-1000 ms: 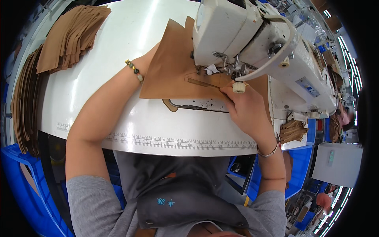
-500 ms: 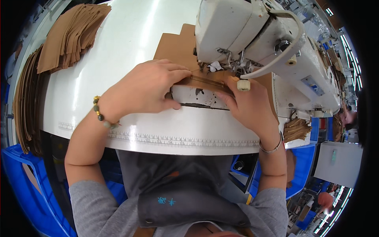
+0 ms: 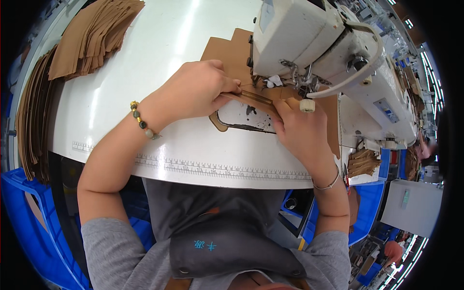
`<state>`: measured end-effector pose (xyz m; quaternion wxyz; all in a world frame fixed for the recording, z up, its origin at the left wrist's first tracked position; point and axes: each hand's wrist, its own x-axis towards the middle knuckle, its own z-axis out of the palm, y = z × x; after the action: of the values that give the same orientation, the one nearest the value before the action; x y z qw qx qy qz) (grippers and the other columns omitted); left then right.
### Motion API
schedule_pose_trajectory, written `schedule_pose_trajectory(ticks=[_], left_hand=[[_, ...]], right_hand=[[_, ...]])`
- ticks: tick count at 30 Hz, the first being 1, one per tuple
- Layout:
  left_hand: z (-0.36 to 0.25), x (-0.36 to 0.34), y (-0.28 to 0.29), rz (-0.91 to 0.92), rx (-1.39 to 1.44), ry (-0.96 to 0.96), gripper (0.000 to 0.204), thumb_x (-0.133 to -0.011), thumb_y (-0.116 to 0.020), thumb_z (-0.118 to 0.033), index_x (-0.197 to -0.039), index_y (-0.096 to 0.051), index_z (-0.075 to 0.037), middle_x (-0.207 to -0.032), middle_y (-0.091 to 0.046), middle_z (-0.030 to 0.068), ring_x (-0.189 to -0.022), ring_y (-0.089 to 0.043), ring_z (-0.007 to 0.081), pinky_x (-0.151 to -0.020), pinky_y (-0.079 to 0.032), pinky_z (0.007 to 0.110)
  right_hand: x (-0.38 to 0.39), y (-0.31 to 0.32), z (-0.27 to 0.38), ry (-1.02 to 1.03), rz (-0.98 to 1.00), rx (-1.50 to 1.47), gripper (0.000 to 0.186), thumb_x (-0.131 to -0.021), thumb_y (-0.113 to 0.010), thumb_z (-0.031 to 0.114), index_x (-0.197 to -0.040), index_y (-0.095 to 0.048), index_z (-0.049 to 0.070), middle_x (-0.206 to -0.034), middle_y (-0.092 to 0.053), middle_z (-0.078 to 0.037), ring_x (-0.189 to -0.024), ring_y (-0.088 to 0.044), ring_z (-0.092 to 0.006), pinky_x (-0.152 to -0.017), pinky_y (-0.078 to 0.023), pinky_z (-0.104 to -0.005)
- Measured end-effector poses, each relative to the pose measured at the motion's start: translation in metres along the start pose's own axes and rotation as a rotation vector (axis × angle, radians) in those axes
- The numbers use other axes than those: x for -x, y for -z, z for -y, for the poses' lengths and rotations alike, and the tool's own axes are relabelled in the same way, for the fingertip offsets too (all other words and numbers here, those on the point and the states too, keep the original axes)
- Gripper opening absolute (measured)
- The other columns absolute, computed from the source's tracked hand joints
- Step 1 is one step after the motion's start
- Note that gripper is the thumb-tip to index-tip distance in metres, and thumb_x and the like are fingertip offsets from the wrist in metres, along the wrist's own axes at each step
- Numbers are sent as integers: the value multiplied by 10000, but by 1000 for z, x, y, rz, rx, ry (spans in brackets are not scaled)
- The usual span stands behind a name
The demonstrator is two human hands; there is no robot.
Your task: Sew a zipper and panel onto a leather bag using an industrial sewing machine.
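Note:
A brown fabric piece (image 3: 220,50) with a stepped far edge lies on the white table, partly under the sewing machine (image 3: 295,41). A narrow zipper (image 3: 257,97) runs along its near edge, just in front of the needle area. My left hand (image 3: 200,92) pinches that edge at the zipper's left end, thumb below and fingers on top. At the right end my right hand (image 3: 302,123) grips the same edge, its thumb toward me and its fingers partly hidden by the machine. Between my hands the edge is raised above a worn metal plate (image 3: 246,116).
Stacks of brown fabric pieces (image 3: 94,41) lie at the far left, others (image 3: 34,116) hang over the left edge. A smaller pile (image 3: 363,162) sits at right. Blue bins (image 3: 29,203) stand beside the table. A printed ruler (image 3: 217,169) follows the near edge.
My left thumb has come up from the table to the fabric edge, and the hand now pinches it. The zipper edge is tilted up more. The whole view has shifted slightly.

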<state>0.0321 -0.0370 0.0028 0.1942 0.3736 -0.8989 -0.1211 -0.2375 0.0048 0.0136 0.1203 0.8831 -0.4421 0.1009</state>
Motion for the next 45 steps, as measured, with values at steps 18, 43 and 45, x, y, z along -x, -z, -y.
schedule_pose_trajectory(ticks=[18, 43, 45], left_hand=[[7, -4, 1, -43, -44, -63, 287, -782, -788, -106, -1069, -797, -97, -866, -757, 63, -810, -694, 240, -733, -568, 369], [0, 1, -10, -106, -146, -64, 125, -871, -734, -214, -970, -748, -140, -808, -730, 31, -782, -714, 251, -651, -559, 379], [-1, 3, -11, -87, -169, -65, 308, -797, -798, -207, -1093, -772, -125, -940, -782, 53, -849, -739, 229, -731, -585, 344]], right_hand=[[-4, 0, -7, 46, -90, 21, 197, -757, -779, 167, -920, -713, 78, -695, -653, -93, -743, -706, -297, -675, -584, -405], [-7, -32, 42, 158, -230, -93, 256, -889, -664, 131, -1123, -701, 32, -895, -692, -42, -703, -686, -173, -626, -550, -314], [-7, -37, 43, 26, -104, -186, 383, -882, -718, 178, -1254, -693, 93, -1052, -728, -75, -961, -699, -266, -877, -537, -414]])
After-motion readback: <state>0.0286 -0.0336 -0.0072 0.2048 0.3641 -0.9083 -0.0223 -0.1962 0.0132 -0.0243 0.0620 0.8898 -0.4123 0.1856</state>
